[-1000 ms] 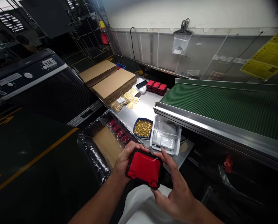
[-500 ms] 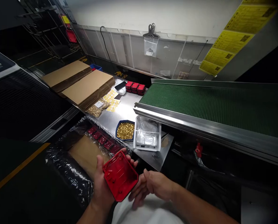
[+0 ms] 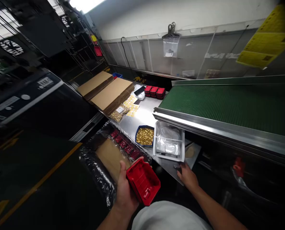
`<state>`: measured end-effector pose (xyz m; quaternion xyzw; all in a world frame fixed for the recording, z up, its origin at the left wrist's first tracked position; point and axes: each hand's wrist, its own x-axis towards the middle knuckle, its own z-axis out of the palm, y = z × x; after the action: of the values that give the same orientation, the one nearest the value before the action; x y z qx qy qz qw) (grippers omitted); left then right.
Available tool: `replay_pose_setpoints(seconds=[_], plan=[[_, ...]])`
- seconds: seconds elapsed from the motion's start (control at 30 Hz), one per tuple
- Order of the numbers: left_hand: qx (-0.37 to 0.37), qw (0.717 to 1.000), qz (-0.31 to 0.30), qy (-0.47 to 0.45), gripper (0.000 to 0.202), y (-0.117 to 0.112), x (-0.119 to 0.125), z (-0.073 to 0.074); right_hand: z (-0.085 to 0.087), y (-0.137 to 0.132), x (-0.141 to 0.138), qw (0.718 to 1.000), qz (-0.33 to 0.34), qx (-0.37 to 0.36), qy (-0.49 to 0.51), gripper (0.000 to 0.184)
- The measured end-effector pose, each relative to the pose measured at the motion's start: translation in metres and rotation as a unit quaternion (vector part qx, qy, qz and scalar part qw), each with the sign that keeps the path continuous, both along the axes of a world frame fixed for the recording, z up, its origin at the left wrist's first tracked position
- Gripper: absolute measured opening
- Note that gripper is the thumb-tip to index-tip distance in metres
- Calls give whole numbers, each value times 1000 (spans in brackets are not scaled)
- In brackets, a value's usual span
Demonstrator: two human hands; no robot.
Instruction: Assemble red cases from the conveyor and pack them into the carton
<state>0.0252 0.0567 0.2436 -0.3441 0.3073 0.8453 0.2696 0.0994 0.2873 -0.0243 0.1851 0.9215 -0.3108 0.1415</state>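
Note:
My left hand (image 3: pixel 127 191) grips a red plastic box-shaped housing (image 3: pixel 144 182), tilted with its hollow inside toward me. Its thumb lies along the near left side, and most of the other fingers are hidden behind. At the steel table's front edge, my right hand (image 3: pixel 188 177) reaches down with its fingers drawn together at a small dark object (image 3: pixel 177 167), too small to name. Just beyond these fingers stands a white divided tray (image 3: pixel 182 150) with clear plastic bags and a pen-like dark stick. Left of the tray is a blue bin (image 3: pixel 137 138) of small brass-coloured parts.
A black plastic-lined box (image 3: pixel 96 169) holds red pieces and cardboard at left. A green conveyor (image 3: pixel 224 102) runs off right. Stacked cardboard (image 3: pixel 113 92), a bag of brass parts (image 3: pixel 118 113), yellow sticker sheets (image 3: pixel 133 110) and stacked red housings (image 3: pixel 154 91) lie farther back.
My right hand has left the red housing's side and moved forward to the table edge by the tray. The left hand keeps the housing, now tilted differently. The view has swung left.

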Motion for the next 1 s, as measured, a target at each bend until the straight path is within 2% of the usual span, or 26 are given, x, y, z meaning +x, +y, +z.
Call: replay_pose_setpoints(seconds=[0.1, 0.2, 0.27, 0.3, 0.33, 0.4, 0.5, 0.57, 0.63, 0.67, 0.73, 0.87, 1.0], plan=[[15, 1000, 10, 18, 73, -4, 0, 0, -7, -1, 10, 998, 27, 8, 54, 27], [18, 999, 18, 27, 73, -8, 1, 0, -17, 2, 18, 995, 75, 45, 52, 22], [7, 999, 20, 24, 72, -8, 1, 0, -14, 1, 15, 996, 65, 46, 27, 19], [-1, 999, 20, 26, 72, -8, 1, 0, -7, -1, 11, 999, 39, 21, 26, 18], [-10, 999, 20, 32, 72, -7, 0, 1, 7, -6, 5, 999, 4, -21, 37, 20], [-28, 998, 15, 45, 72, -5, 0, 1, 50, -18, -9, 984, -71, -146, 79, 25], [-41, 997, 8, 59, 70, -3, -2, 0, 143, -40, -29, 922, -133, -330, 156, 34], [-39, 996, 9, 79, 67, -3, -2, -1, 202, -54, -37, 886, -98, -425, 156, 37], [-34, 994, 7, 108, 65, -3, -1, -2, 244, -67, -41, 857, -11, -500, 127, 34], [-32, 992, 3, 121, 66, -4, -1, -3, 257, -73, -41, 845, 26, -523, 108, 30], [-35, 989, -11, 141, 67, -4, 0, -4, 268, -83, -41, 832, 68, -547, 72, 23], [-55, 984, -37, 168, 70, -4, 2, -3, 262, -97, -42, 833, 53, -549, 42, 18], [-59, 981, -52, 178, 71, -2, 2, 0, 259, -100, -44, 840, 57, -538, 50, 17]])
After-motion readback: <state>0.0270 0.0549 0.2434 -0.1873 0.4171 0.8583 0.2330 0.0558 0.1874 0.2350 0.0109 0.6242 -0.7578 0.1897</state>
